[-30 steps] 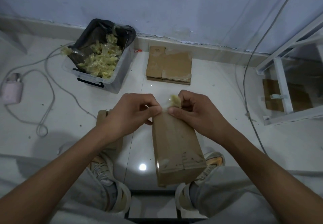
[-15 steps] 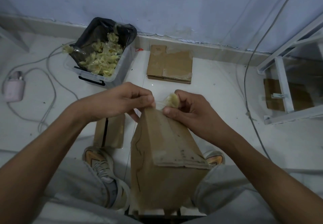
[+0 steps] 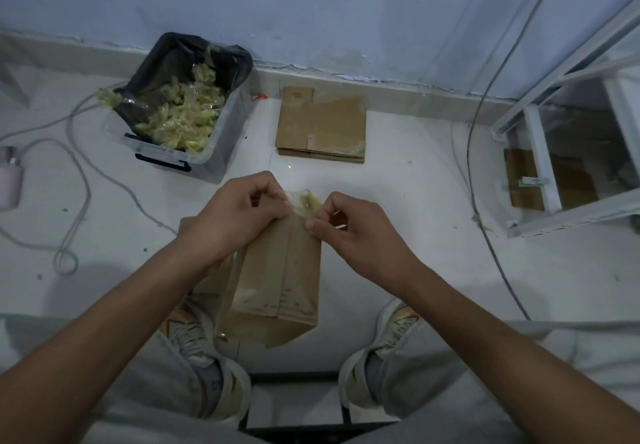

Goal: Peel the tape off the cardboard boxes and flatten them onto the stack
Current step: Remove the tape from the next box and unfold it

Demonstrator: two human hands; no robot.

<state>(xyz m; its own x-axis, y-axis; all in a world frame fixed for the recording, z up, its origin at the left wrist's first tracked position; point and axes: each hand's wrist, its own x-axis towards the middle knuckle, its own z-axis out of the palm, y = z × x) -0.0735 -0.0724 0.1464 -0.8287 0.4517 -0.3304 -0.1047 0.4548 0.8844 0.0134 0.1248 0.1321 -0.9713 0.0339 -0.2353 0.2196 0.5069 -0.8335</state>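
Partly hidden: box (image 3: 277, 277) beneath hands.

Both hands pinch crumpled tape (image 3: 306, 201) atop cardboard box (image 3: 280, 270).

Only one camera here, strapped to my head, wide-angle and tipped steeply down and forward so it looks past my knees at the floor (image 3: 398, 180) in front of me. My hands sit close up in the middle, while the wall (image 3: 311, 3) runs across the far top edge. No second view, so nothing overlaps.
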